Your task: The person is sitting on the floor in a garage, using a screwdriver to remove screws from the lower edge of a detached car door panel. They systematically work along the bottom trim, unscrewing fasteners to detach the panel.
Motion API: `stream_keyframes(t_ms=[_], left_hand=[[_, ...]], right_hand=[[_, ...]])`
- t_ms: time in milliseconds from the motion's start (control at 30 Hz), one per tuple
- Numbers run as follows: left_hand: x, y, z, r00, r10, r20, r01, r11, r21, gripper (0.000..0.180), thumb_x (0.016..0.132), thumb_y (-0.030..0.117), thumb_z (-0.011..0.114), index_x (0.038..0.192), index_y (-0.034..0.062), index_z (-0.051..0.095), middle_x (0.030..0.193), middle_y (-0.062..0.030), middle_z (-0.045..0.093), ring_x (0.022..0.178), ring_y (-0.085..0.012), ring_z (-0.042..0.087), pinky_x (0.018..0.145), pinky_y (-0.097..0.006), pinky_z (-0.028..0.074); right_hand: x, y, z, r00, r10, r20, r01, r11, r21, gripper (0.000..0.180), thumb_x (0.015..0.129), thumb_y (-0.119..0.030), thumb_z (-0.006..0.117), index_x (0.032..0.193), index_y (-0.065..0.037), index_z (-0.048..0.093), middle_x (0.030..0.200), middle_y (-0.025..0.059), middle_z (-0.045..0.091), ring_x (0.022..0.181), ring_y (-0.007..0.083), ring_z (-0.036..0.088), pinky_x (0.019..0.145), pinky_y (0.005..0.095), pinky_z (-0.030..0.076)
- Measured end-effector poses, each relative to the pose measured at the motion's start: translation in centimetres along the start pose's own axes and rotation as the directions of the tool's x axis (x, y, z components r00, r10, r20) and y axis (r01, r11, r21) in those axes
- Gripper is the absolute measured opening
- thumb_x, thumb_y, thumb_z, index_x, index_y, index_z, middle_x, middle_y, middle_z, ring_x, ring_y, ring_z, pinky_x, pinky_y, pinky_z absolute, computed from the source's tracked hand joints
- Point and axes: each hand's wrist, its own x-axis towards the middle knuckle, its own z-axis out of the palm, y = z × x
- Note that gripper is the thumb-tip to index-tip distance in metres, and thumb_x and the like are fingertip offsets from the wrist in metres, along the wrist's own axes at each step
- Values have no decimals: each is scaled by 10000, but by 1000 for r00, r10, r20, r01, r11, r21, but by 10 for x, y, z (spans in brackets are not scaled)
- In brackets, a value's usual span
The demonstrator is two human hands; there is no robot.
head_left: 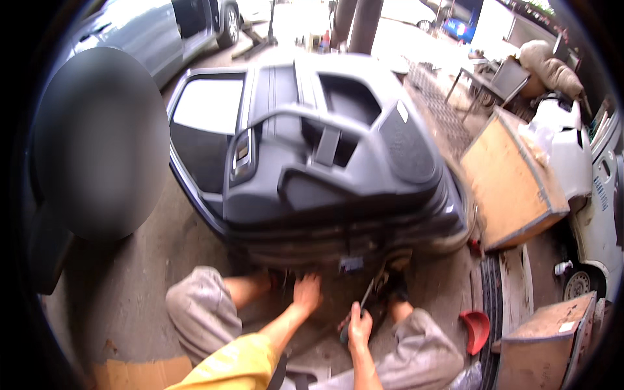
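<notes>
A car door (312, 195) stands before me, its dark inner trim panel facing up and its window frame to the left. My left hand (308, 290) is just under the door's near edge, fingers bent and a little apart, with nothing visible in them. Closed around a screwdriver (367, 295), my right hand (359, 327) is lower and to the right. The thin metal shaft points up toward the door's lower edge; its tip is blurred. Part of a dark green handle shows below the fist. My feet are on either side, partly under the door.
A wooden box (504, 185) stands to the right, with another wooden box (539, 344) nearer me. Between them lie a tyre (492, 305) and a red curved piece (476, 330). Cardboard (140, 374) lies at lower left. A silver car (143, 39) stands behind; a blurred dark oval covers the left.
</notes>
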Motion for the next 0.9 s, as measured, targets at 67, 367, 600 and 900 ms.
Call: stream_keyframes(t_ms=[67,367,600,900], left_hand=[[6,-4,-5,1000,-1,-23,2,999,35,680,685,133,701,1332,20,528,1391,-161,516,1271,-322,492,980,-554,460],[-29,50,18,994,56,93,43,579,-814,233,894,149,596,1093,78,692,994,-164,692,933,-343,672,816,-407,524],[-25,17,8,834,-52,549,311,-778,-547,245,1020,227,538,1144,34,626,1075,-62,680,1009,-162,630,883,-332,504],[-3,4,37,741,-79,667,195,-925,-326,311,1019,213,529,1243,13,606,1225,-105,650,1133,-200,603,1001,-336,472]], right_hand=[[-2,-6,11,998,-36,59,39,998,-46,411,1011,-416,556,799,-75,467,604,24,463,478,162,530,420,323,449],[32,7,13,928,-316,199,368,679,-635,275,999,-210,460,1144,-2,564,771,277,643,660,448,645,607,497,502],[77,-26,79,928,-31,370,355,371,-858,334,1014,-271,434,990,20,597,898,329,649,894,511,626,761,568,501],[80,-35,126,908,110,403,412,-73,-908,265,946,-215,498,991,24,602,819,304,673,804,463,678,724,542,559]])
